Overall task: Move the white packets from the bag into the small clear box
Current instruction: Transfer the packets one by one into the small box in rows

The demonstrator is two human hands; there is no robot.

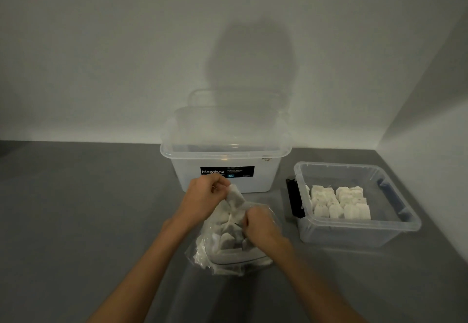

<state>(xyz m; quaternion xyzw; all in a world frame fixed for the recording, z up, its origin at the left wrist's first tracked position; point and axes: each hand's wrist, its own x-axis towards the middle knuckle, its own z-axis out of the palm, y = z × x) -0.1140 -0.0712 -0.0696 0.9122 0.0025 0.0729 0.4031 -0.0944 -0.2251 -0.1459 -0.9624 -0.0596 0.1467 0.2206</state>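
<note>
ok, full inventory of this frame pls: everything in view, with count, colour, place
large box: 1, translucent white, lid on, black label, back centre of table
small clear box: 1, clear, blue handle on right end, black part on left end, right of large box
boxed packets: many, white, in rows inside small clear box
bag: 1, clear plastic, front centre
bagged packets: many, white, loose in bag
table: 1, grey
wall: white, behind
left hand: 1, above bag, pinches held packet
right hand: 1, at bag mouth, fingers curled, grip unclear
</note>
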